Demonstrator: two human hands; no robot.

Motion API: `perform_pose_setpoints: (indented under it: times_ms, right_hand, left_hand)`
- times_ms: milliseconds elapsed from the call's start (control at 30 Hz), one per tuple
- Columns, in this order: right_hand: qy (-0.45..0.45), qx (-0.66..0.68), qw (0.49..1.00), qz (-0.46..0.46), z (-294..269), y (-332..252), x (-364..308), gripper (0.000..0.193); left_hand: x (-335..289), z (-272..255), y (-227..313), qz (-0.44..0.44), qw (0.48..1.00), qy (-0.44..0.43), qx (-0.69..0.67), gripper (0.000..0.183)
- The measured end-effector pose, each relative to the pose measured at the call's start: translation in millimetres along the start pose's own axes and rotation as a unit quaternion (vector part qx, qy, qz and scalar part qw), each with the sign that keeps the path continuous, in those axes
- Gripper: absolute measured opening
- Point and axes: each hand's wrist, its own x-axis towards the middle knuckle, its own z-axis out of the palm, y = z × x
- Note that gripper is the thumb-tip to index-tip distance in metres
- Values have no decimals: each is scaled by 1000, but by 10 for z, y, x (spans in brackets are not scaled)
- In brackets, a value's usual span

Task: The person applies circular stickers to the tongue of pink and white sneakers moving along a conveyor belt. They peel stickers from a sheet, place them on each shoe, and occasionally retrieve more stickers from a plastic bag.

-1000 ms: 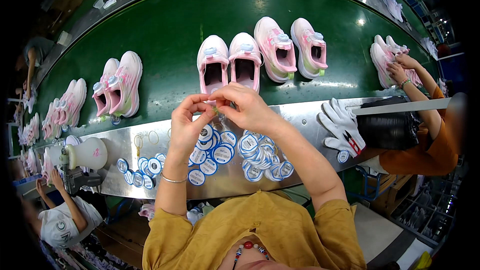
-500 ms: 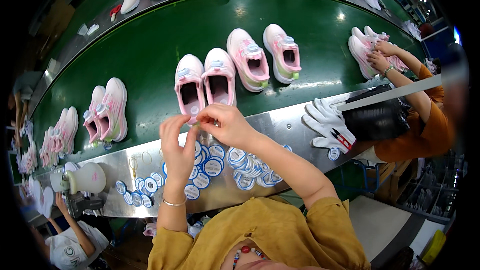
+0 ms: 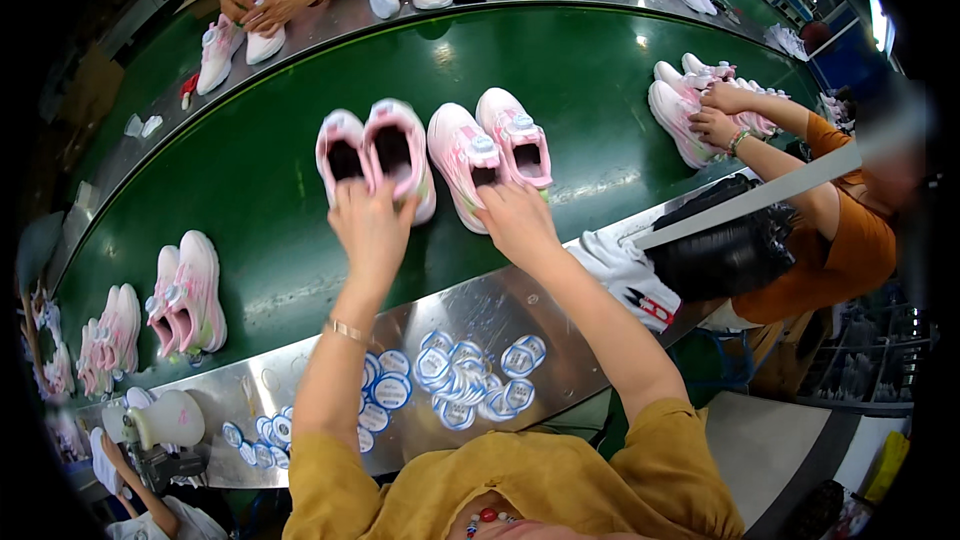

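My left hand (image 3: 370, 227) is closed on the heels of a pair of white-and-pink sneakers, the left shoe (image 3: 343, 132) and the right shoe (image 3: 397, 120), whose dark openings face me. Beside it, my right hand (image 3: 517, 223) grips the heels of a second pair, its left shoe (image 3: 458, 130) and right shoe (image 3: 503, 110). Both pairs are over the green belt (image 3: 270, 270), toes pointing away from me. Pale round dials show on the second pair's tongues. My fingertips are partly hidden behind or inside the heels.
Round blue-and-white tags (image 3: 460, 370) lie in piles on the metal ledge (image 3: 470, 310). White gloves (image 3: 610, 265), red-handled snips (image 3: 648, 307) and a black bag (image 3: 730, 240) lie to the right. Other sneakers (image 3: 190, 290) stand left on the belt. Co-workers' hands (image 3: 720, 115) handle shoes right and across.
My hands have parted from their meeting above the tags and reached forward, each onto a pair of sneakers. The left pair has tilted and turned, and the two shoes of the right pair are closer together.
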Motion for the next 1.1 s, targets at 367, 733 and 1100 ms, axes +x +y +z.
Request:
perform_pose_setpoints:
  times_ms: [367,733,1100]
  right_hand:
    - [19,29,999,13,-285,367,-139,23]
    - [2,28,998,51,-455,686,-168,47]
    - [-48,106,986,118,-1015,482,-995,30]
  left_hand:
    - [1895,1414,863,76,987,-5,-139,79]
    - [215,251,958,132,935,-156,-290,24]
    - [-375,-141,894,58,917,-180,-350,30]
